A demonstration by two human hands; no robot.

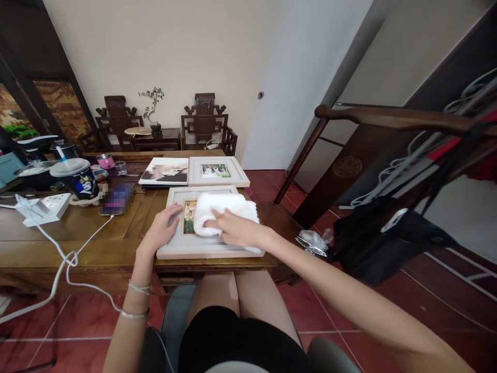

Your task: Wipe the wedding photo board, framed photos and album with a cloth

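- A pale wooden picture frame (205, 248) lies flat on the near edge of the brown wooden tabletop (77, 233).
- The right hand (236, 228), fingers flat, presses a white folded cloth (225, 210) onto the glass.
- The left hand (161, 230), fingers spread, rests on the frame's left border.

**Premises: private home, sitting room**

Domestic interior. Two carved dark wooden armchairs (116, 116) stand against a plain cream wall, a small side stand with a potted bonsai (152, 106) between them. Floor of red tiles (388, 290). A long wooden table (97, 233) carries household items: framed photographs (218, 172), a lidded drinks cup (77, 178), a power strip (42, 207). A white door (287, 88) adjoins.
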